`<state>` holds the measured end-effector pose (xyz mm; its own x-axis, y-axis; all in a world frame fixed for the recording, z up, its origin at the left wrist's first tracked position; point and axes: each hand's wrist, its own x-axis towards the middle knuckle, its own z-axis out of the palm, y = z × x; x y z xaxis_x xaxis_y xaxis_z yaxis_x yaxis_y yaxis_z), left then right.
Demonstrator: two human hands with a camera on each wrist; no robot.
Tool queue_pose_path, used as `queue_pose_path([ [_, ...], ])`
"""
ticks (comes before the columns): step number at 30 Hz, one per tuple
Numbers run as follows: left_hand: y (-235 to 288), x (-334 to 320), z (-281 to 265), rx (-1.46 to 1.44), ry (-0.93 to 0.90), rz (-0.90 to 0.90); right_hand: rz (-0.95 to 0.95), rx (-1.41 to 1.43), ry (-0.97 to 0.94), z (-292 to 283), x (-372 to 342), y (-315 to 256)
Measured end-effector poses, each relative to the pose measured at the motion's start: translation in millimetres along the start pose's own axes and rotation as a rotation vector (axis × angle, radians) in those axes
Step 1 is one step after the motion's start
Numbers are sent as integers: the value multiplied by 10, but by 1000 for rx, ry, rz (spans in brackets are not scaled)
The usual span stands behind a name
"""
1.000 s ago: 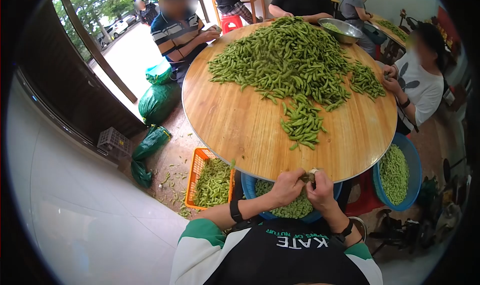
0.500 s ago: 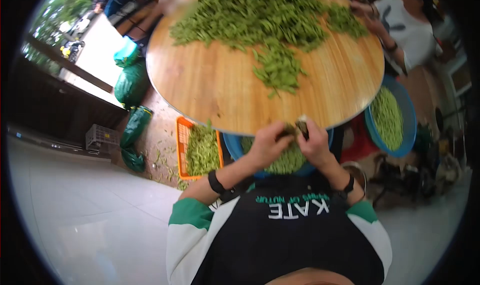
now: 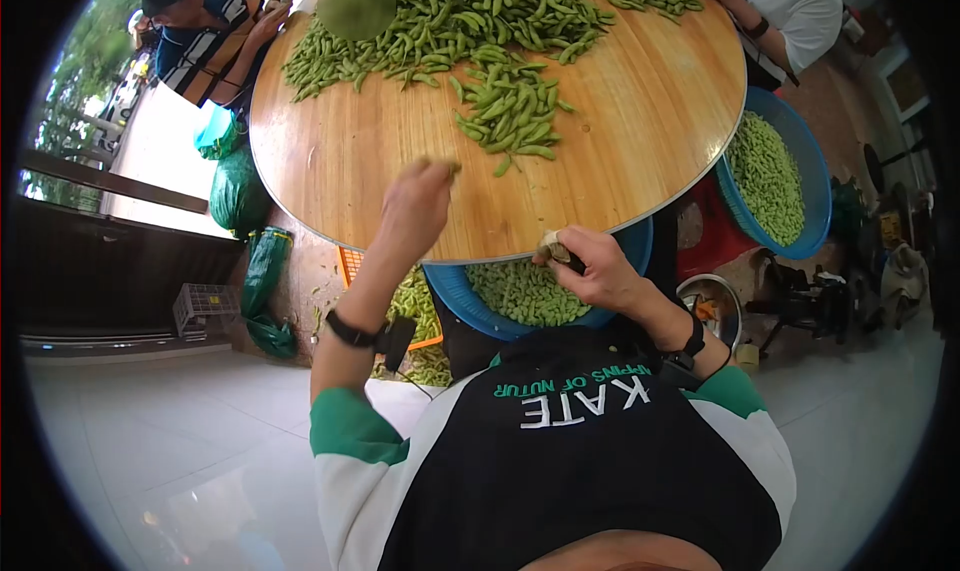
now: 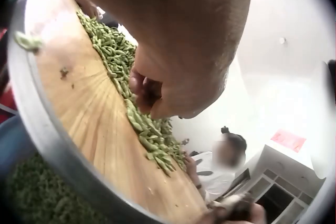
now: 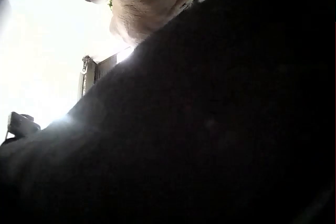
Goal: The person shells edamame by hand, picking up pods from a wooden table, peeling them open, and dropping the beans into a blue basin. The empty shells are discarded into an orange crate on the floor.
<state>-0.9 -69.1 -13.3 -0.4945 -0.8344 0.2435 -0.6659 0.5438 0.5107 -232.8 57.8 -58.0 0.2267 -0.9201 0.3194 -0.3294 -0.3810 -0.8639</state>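
Note:
My left hand (image 3: 415,211) is raised over the near left of the round wooden table (image 3: 330,171), short of the pile of green bean pods (image 3: 470,21). Its fingers curl in toward the thumb in the left wrist view, with a dark gap between; I cannot tell whether they hold anything. At the table's near edge, my right hand (image 3: 595,268) pinches a small dark and whitish piece (image 3: 552,248). Below sits a blue basin (image 3: 450,293) of shelled green beans (image 3: 530,293). A smaller heap of pods (image 3: 512,116) spreads toward me.
An orange basket (image 3: 347,263) with pods stands on the floor at left, near green sacks (image 3: 240,191). Another blue basin (image 3: 822,186) of beans is at right, with a metal bowl (image 3: 735,316) nearby. People sit at the table's far left (image 3: 215,31) and right (image 3: 800,16).
My left hand has parted from the right hand and moved forward and left over the table. The right hand stays near the edge with its small piece. The head view has tilted downward.

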Motion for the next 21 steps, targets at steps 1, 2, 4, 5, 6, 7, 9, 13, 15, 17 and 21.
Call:
queue_pose_path([
  [1, -132, 198, 131, 46, 62, 32, -10, 25, -22, -21, -7, -8],
  [2, -284, 398, 265, 80, 115, 90, -9, 18, -24, -26, -22, -8],
  [4, -411, 625, 418, 112, 175, 147, -26, 101, -19, -16, -43, 3],
  [5, -426, 690, 472, 134, 169, 147, -30, 98, -20, -24, -58, 7],
  [6, -443, 734, 499, 158, 160, 148, 84, 145, -29, -31, -81, 13],
  [7, -480, 761, 496, 160, 159, 151, 199, 193, -36, -34, -91, 16],
  [9, -539, 763, 458, 186, 150, 134, 226, 249, 4, -24, -51, -25],
  [13, -506, 591, 260, 86, -63, -147, 404, 556, -11, -111, 48, -102],
  [15, -408, 444, 156, -543, -201, -518, 419, 658, -7, -99, 115, -92],
  [17, -371, 319, 161, -935, -257, -661, 436, 758, 3, -62, 189, -64],
  [21, -190, 160, 252, -1383, -264, -745, 520, 995, 6, 79, 319, 43],
])
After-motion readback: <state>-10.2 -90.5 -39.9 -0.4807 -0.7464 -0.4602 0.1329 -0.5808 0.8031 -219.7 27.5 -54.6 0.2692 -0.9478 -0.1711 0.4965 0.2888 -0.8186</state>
